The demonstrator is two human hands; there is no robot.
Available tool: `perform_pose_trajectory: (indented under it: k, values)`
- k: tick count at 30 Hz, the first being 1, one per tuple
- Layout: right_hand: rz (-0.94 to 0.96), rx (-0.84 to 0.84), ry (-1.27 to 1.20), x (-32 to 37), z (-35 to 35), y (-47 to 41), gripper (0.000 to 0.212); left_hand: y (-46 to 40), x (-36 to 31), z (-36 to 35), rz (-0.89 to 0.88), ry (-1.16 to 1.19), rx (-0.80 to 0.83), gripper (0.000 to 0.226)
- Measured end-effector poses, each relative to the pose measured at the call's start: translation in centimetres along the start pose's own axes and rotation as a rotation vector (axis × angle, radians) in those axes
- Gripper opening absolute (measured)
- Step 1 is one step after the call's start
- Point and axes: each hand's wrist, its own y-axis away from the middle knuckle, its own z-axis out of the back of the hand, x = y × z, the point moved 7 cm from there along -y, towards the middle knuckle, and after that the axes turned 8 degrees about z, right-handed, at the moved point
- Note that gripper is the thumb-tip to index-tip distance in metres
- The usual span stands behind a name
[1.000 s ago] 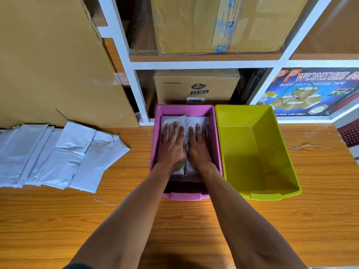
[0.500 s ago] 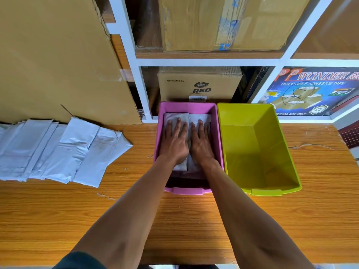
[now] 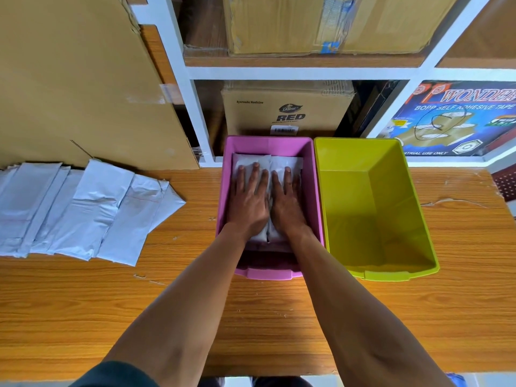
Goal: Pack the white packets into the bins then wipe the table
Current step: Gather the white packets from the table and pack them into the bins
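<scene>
Both my hands lie flat inside the pink bin (image 3: pixel 316 191) at the middle of the table. My left hand (image 3: pixel 248 202) presses with straight fingers on white packets (image 3: pixel 248 161) in the bin. My right hand (image 3: pixel 287 203) presses beside it on the neighbouring packet (image 3: pixel 291 163). The packets fill the far part of the bin; the near part is dark and partly hidden by my wrists. A fanned row of several white packets (image 3: pixel 83 210) lies on the table at the left. The yellow-green bin (image 3: pixel 418 219) stands right of the pink one, touching it, with nothing inside.
The wooden table (image 3: pixel 251 317) runs across the view. A large cardboard sheet (image 3: pixel 78 79) leans at the back left. White shelving (image 3: pixel 279 74) behind the bins holds cardboard boxes (image 3: pixel 287 113) and a tape carton (image 3: pixel 452 121).
My hands stay pressed on the packets in the pink bin. The view has shifted slightly, showing more of the near table edge.
</scene>
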Motion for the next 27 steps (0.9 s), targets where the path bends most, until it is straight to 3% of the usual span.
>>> perform_pose_trajectory:
  k: [7, 13, 17, 21, 27]
  values:
    - [-0.047, 0.013, -0.033, 0.2, 0.3, 0.3, 0.071, 0.0, 0.0, -0.2, 0.017, 0.001, 0.049, 0.067]
    - [-0.036, 0.021, 0.018, 1.2, 2.0, 0.4, 0.076, -0.2, -0.6, 2.0, 0.074, 0.076, 0.199, 0.068]
    - [0.001, -0.103, -0.008, 3.3, 5.1, 0.5, 0.076, 0.3, -1.1, 7.1, 0.031, 0.214, -0.009, 0.063]
    - [-0.052, -0.269, -0.046, 6.6, 9.2, 0.5, 0.054, 1.3, -0.3, 13.5, 0.006, 0.457, -0.216, 0.054]
    - [0.049, -0.476, -0.029, 13.4, 11.5, 0.9, 0.032, 4.6, 6.3, 18.1, 0.064, 0.482, -0.335, 0.044]
